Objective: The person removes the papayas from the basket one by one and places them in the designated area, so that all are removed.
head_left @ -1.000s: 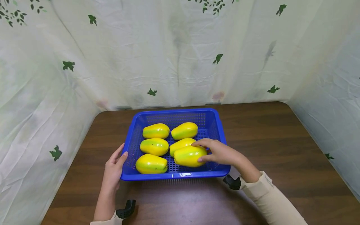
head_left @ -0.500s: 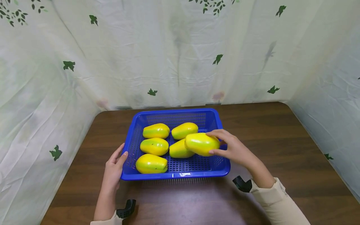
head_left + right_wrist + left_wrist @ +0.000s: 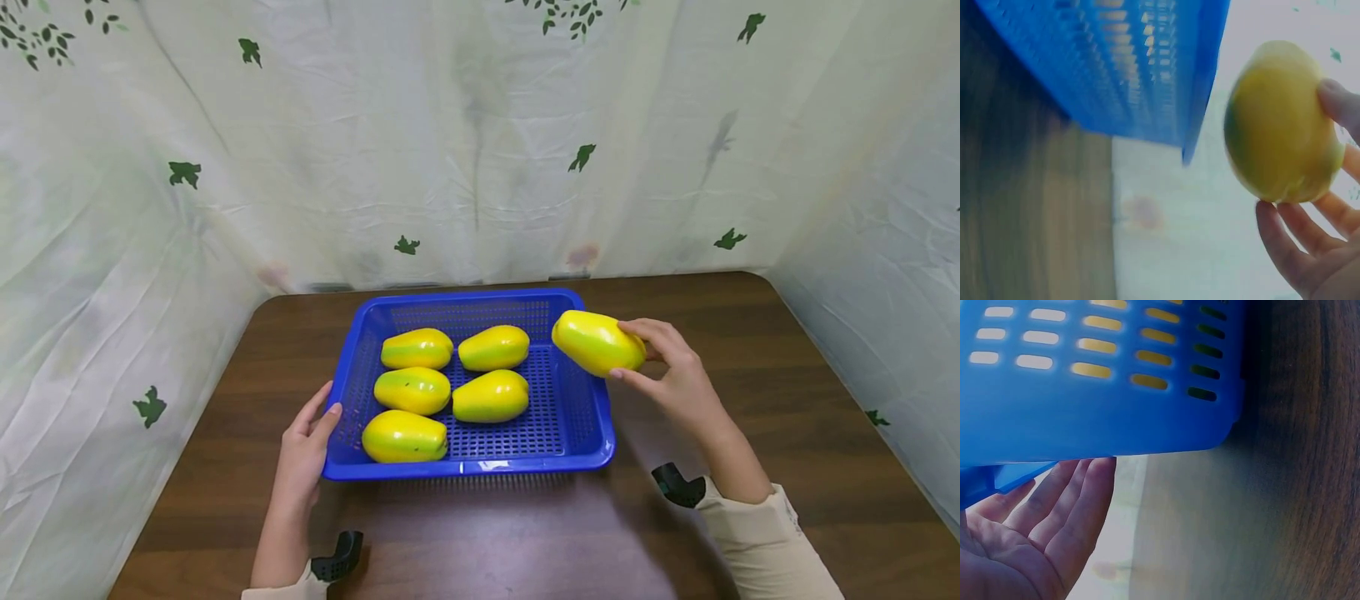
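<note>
My right hand [image 3: 678,379] grips a yellow-green papaya [image 3: 597,343] between thumb and fingertips, up over the right rim of the blue plastic basket [image 3: 461,468]. In the right wrist view the papaya [image 3: 1282,125] hangs beside the basket's wall [image 3: 1129,56], with fingertips at its end. At the opposite side, my left hand [image 3: 303,450] holds the basket's left rim, thumb on top. The left wrist view has its fingers [image 3: 1079,506] stretched along the outside of the slotted wall [image 3: 1085,419]. Several more papayas [image 3: 491,397] lie in the basket in two columns.
The basket stands on a dark brown wooden table [image 3: 720,358], near its far edge. A pale cloth curtain [image 3: 480,150] with green leaf prints encloses the back and sides. Black camera mounts [image 3: 678,485] sit at both wrists.
The right hand has lifted the papaya from the basket's front right and carried it up and rightward to the rim, uncovering another papaya. The left hand and basket have stayed in place.
</note>
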Available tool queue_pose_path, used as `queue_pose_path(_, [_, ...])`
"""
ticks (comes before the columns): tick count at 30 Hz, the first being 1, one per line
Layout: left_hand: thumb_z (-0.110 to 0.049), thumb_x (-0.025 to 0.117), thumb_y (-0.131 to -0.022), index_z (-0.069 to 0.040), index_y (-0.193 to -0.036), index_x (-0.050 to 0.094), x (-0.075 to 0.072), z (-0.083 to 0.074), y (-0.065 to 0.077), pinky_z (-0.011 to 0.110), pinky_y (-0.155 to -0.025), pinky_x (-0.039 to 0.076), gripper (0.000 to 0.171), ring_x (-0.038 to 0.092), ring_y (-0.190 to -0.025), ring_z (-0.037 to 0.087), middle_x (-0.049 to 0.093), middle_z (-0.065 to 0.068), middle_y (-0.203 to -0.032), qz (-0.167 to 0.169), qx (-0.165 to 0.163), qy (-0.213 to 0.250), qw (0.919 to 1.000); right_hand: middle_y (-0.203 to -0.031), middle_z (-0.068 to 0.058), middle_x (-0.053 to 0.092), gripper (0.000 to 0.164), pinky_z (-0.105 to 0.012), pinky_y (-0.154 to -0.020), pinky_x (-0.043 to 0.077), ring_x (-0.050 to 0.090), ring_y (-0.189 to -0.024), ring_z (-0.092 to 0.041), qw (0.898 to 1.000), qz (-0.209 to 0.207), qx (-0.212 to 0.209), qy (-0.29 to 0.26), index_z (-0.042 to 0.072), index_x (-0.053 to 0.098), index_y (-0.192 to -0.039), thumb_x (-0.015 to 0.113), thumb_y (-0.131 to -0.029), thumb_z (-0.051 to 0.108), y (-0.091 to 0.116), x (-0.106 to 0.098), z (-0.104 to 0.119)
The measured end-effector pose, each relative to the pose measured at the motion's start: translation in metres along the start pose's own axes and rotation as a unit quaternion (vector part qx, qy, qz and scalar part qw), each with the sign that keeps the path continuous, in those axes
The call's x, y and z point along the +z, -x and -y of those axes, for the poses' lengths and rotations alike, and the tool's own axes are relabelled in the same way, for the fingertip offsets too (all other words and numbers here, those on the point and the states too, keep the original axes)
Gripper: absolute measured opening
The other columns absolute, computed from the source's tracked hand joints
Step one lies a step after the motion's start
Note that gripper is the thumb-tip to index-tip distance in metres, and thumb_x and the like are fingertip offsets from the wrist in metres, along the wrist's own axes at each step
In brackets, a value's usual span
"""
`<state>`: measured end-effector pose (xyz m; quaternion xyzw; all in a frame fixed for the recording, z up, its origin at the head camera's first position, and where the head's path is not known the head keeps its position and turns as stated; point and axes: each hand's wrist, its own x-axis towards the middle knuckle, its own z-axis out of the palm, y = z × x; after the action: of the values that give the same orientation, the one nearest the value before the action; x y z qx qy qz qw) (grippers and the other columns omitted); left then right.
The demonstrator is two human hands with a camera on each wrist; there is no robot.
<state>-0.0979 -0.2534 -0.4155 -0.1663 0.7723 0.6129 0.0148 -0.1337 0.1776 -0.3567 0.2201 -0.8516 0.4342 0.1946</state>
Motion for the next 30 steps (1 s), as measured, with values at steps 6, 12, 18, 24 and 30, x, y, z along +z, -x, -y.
queue_pose_path(6, [-0.048, 0.046, -0.089, -0.030, -0.140, 0.031, 0.000, 0.000, 0.000, 0.033, -0.074, 0.050, 0.057, 0.059, -0.090, 0.015, 0.043, 0.016, -0.130, -0.001, 0.000, 0.001, 1.0000, -0.116, -0.017, 0.048, 0.057, -0.008, -0.076, 0.039, 0.047, -0.098, -0.026, 0.998, -0.047, 0.028, 0.005, -0.003, 0.055, -0.118, 0.075, -0.065, -0.009, 0.006, -0.003, -0.041])
queue_pose_path(12, [-0.048, 0.046, -0.089, -0.029, -0.140, 0.031, 0.000, 0.000, 0.000, 0.032, -0.074, 0.050, 0.057, 0.059, -0.090, 0.015, 0.042, 0.016, -0.131, -0.002, 0.002, 0.003, 1.0000, -0.117, -0.014, 0.046, 0.055, -0.008, -0.077, 0.039, 0.047, -0.100, -0.025, 0.996, -0.054, 0.073, 0.017, 0.001, 0.053, -0.121, 0.075, -0.070, 0.002, 0.015, -0.001, -0.074])
queue_pose_path(18, [-0.048, 0.046, -0.089, -0.030, -0.140, 0.031, 0.001, 0.000, -0.001, 0.032, -0.074, 0.050, 0.056, 0.058, -0.090, 0.015, 0.043, 0.015, -0.130, -0.004, -0.001, 0.001, 1.0000, -0.118, -0.015, 0.045, 0.053, -0.006, -0.075, 0.039, 0.049, -0.098, -0.027, 0.992, -0.063, 0.112, 0.018, 0.000, 0.051, -0.123, 0.073, -0.075, 0.010, 0.020, 0.000, -0.090])
queue_pose_path(24, [-0.050, 0.045, -0.089, -0.031, -0.140, 0.030, 0.001, 0.000, -0.001, 0.033, -0.076, 0.050, 0.057, 0.057, -0.093, 0.018, 0.041, 0.015, -0.132, 0.001, -0.003, -0.002, 1.0000, -0.115, -0.017, 0.044, 0.053, -0.007, -0.073, 0.038, 0.049, -0.095, -0.029, 0.988, -0.056, 0.142, 0.024, -0.001, 0.050, -0.123, 0.072, -0.077, 0.015, 0.025, 0.008, -0.110])
queue_pose_path(30, [-0.050, 0.045, -0.088, -0.031, -0.140, 0.031, 0.001, 0.002, -0.001, 0.032, -0.074, 0.050, 0.057, 0.058, -0.090, 0.016, 0.043, 0.014, -0.130, -0.005, -0.001, 0.000, 1.0000, -0.114, -0.019, 0.043, 0.053, -0.011, -0.071, 0.038, 0.045, -0.094, -0.029, 0.983, -0.051, 0.172, 0.033, 0.000, 0.050, -0.123, 0.071, -0.078, 0.019, 0.027, 0.017, -0.129])
